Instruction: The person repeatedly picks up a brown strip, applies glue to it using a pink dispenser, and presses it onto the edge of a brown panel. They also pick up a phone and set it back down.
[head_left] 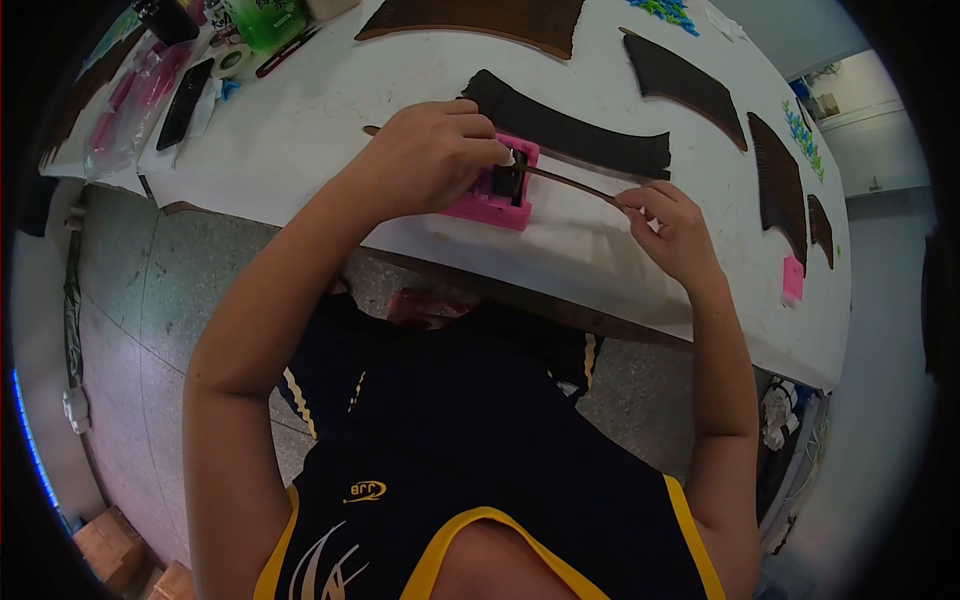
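Observation:
A thin brown strip [570,182] stretches between my two hands above the white table. My left hand [435,155] is closed at the strip's left end, over a pink tray [512,217] with a black part inside; a small whitish bit shows at its fingertips. My right hand [668,225] pinches the strip's other end between thumb and fingers. Just behind the strip lies a long, curved black piece [570,130]. Part of the tray is hidden under my left hand.
More dark pieces lie on the table [290,170] at the back and right, near a small pink block [792,281]. A green bottle [262,22], a tape roll [231,63] and a black phone-like object [185,104] are at the back left. The table's front edge runs below my hands.

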